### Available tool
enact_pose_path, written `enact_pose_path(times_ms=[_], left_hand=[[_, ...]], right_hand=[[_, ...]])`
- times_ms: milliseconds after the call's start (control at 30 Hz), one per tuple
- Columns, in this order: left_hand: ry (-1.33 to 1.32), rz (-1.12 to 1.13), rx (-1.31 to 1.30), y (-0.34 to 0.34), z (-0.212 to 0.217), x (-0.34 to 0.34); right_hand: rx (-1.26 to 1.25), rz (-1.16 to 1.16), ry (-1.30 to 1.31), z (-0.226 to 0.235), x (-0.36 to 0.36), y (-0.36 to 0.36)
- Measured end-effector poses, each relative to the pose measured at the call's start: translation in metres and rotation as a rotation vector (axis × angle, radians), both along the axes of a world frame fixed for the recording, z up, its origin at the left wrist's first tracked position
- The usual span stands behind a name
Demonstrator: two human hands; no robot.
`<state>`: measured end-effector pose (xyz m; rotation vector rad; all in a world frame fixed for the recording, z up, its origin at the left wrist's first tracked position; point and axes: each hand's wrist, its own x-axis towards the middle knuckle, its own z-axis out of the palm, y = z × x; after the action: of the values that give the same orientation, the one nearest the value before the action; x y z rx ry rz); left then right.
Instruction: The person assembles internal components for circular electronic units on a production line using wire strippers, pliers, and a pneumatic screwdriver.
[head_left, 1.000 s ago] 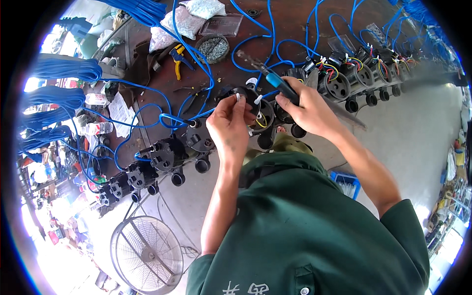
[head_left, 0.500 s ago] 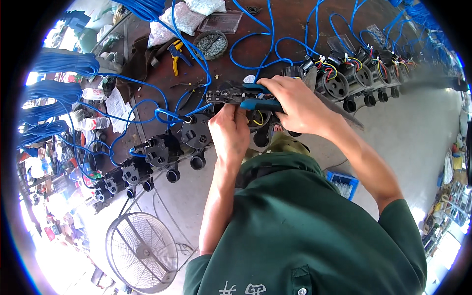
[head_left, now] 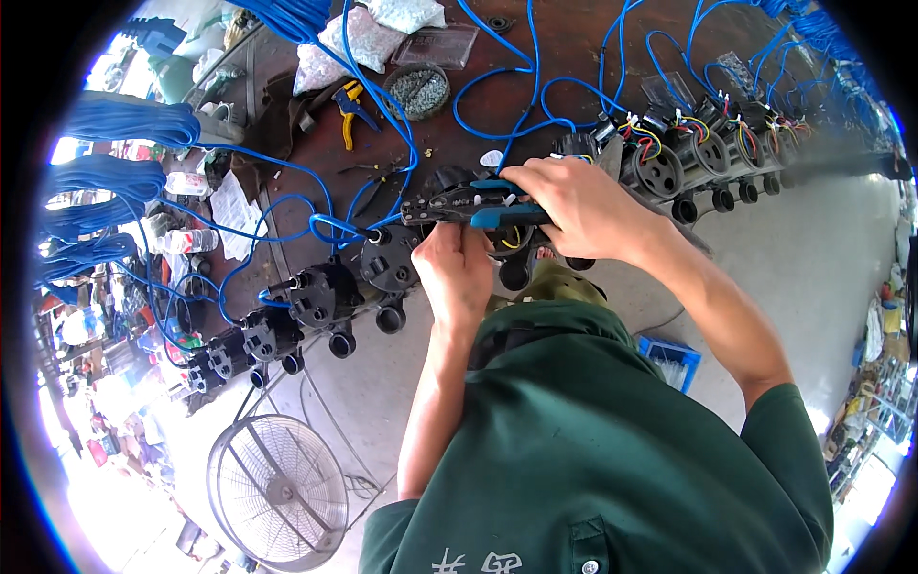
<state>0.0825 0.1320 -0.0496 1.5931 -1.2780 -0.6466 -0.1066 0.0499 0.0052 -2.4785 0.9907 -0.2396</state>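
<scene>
A round wire-caged fan [head_left: 280, 491] stands well left of a blue crate [head_left: 692, 368].

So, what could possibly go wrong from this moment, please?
Pinched fingers: the left hand is close against the head of the pliers that the right hand grips, so a squeeze might catch a fingertip.
Spilled pieces: a blue cable runs close beside the dish of small pieces; a tug might tip it.
Falling part: black housings line the edge of the table, so a bump could knock one off.
</scene>
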Motion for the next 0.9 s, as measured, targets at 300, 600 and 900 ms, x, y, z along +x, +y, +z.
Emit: enact_pose_path(times_ms=[300,600,900], left_hand=[[0.159,0.025,-0.001,0.001,0.001,-0.007],[0.318,0.007,0.143,0.0,0.015,-0.003],[0.279,-0.028,0.126,0.004,0.015,-0.001]], right_hand=[[-0.1,0.036,0.012,-0.001,0.0,0.002],[-0.173,0.056,0.033,-0.002,0.001,-0.002],[-0.2,-0.007,-0.029,-0.014,0.005,-0.002]])
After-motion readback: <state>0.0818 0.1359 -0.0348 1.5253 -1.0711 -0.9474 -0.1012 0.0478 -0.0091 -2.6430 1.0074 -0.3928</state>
